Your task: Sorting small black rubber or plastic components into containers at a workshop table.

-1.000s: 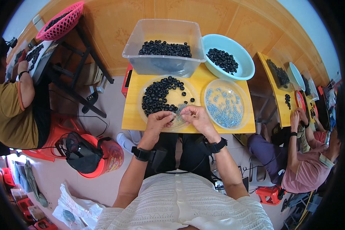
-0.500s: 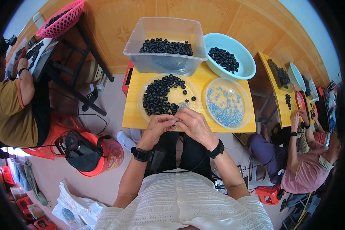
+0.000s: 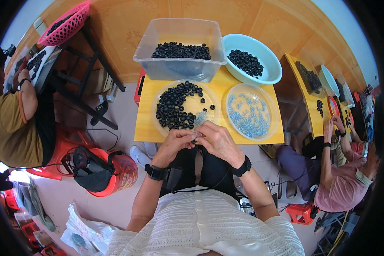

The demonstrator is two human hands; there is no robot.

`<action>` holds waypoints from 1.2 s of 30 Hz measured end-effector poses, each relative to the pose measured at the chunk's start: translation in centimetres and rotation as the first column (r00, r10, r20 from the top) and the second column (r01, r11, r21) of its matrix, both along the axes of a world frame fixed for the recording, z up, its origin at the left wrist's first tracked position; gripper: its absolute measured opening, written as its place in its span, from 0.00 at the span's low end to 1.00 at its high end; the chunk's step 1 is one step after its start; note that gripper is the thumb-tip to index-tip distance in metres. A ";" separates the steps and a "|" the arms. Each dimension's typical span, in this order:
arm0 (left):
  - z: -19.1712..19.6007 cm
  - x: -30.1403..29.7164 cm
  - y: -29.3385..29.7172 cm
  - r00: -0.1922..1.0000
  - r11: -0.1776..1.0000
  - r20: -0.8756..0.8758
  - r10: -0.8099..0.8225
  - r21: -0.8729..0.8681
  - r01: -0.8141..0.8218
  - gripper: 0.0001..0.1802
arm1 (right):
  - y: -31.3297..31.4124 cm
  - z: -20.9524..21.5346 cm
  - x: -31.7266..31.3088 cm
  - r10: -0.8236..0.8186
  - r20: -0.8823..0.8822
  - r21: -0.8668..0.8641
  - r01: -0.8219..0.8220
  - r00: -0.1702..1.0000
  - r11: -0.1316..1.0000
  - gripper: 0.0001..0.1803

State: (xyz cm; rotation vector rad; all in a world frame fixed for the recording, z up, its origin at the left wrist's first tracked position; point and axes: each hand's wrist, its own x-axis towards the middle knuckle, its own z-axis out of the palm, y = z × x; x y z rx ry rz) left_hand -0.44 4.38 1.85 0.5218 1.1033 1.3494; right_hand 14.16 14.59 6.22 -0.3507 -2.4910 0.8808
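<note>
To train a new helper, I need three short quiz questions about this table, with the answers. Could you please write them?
1. What colour are the small pieces in the right round tray? A) black B) bluish C) pink
2. True or false: the light blue basin stands to the right of the clear rectangular bin.
3. Complete: the left hand and right hand meet at the ____ edge of the yellow table.

Key: 1. B; 2. True; 3. near
</note>
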 end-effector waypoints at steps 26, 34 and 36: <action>-1.1 0.2 -2.4 0.964 0.986 0.236 0.125 0.079 -0.148 0.12 | -0.5 -3.3 0.1 -0.154 -0.002 -0.057 0.154 0.988 0.986 0.04; -1.6 0.7 -2.6 0.956 0.972 0.227 0.184 0.101 -0.212 0.11 | -1.5 -3.5 0.2 -0.218 -0.043 -0.246 0.201 0.975 0.948 0.08; -1.6 0.8 -2.6 0.956 0.968 0.216 0.198 0.107 -0.225 0.12 | -1.8 -3.1 0.2 -0.200 -0.038 -0.349 0.175 0.979 0.921 0.08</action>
